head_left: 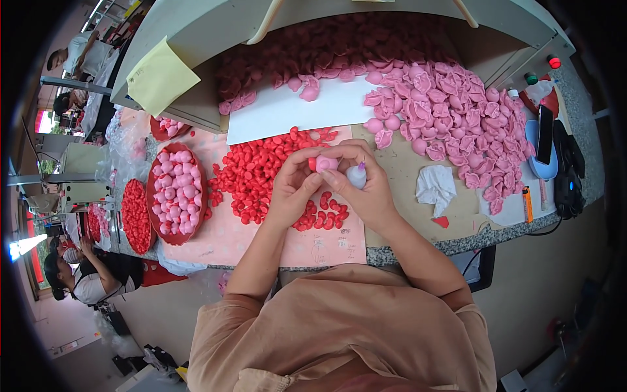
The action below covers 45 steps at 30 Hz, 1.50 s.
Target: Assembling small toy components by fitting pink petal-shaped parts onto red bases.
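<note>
Over the middle of the bench, my left hand (294,186) and my right hand (372,199) meet with fingers closed. Between their fingertips is a small pink rounded piece (326,163) with a red piece (312,163) against its left side. Tucked in my right hand is a small whitish squeeze bottle (356,176) with a thin purple tip. A heap of small red curved pieces (255,173) lies on pink paper behind and left of my left hand. Several more red pieces (324,212) sit just below my hands.
Pink hollow shells (437,111) are piled at the back right. Left stand a red tray (154,209) of pink-and-red pieces and another tray (124,225) of red ones. A crumpled white cloth (435,188), phone (544,134) and orange cutter (527,204) lie right. A person (98,274) works at left.
</note>
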Tool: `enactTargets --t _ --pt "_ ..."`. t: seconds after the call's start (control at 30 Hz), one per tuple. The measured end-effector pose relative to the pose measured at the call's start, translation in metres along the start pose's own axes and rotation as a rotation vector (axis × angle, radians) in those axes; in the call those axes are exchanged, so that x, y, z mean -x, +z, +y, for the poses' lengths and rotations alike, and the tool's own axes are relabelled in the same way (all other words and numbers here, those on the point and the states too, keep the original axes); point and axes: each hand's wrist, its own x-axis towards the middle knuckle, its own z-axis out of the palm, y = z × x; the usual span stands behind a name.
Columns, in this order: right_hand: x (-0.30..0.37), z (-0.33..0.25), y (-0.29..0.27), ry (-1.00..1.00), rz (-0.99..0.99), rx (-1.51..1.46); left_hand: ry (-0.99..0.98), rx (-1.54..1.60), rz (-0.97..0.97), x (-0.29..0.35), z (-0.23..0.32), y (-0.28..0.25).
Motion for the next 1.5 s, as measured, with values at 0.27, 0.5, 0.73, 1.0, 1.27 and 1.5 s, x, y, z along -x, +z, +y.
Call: enactTargets --t 0.27,0.5,0.73,1.0,1.27,1.5 --pt "0.001 -0.003 0.003 0.113 0.068 -0.052 0.148 -0.175 0.069 -0.004 0.0 0.006" --pt "-0.006 -0.009 -0.001 0.366 0.03 -0.273 -0.048 -0.065 0.195 -0.003 0.002 -0.003" --pt "-0.007 -0.006 -0.003 0.481 -0.013 -0.213 -0.191 0.268 0.128 -0.01 0.012 -0.008" --pt "-0.009 -0.001 -0.005 0.555 -0.036 -0.324 -0.286 0.328 0.105 -0.01 0.016 -0.01" --pt "-0.007 -0.003 -0.007 0.643 -0.059 -0.387 -0.365 0.325 0.02 -0.009 0.019 -0.015" --pt "-0.007 -0.002 -0.005 0.593 -0.067 -0.358 -0.376 0.367 0.047 -0.008 0.02 -0.013"
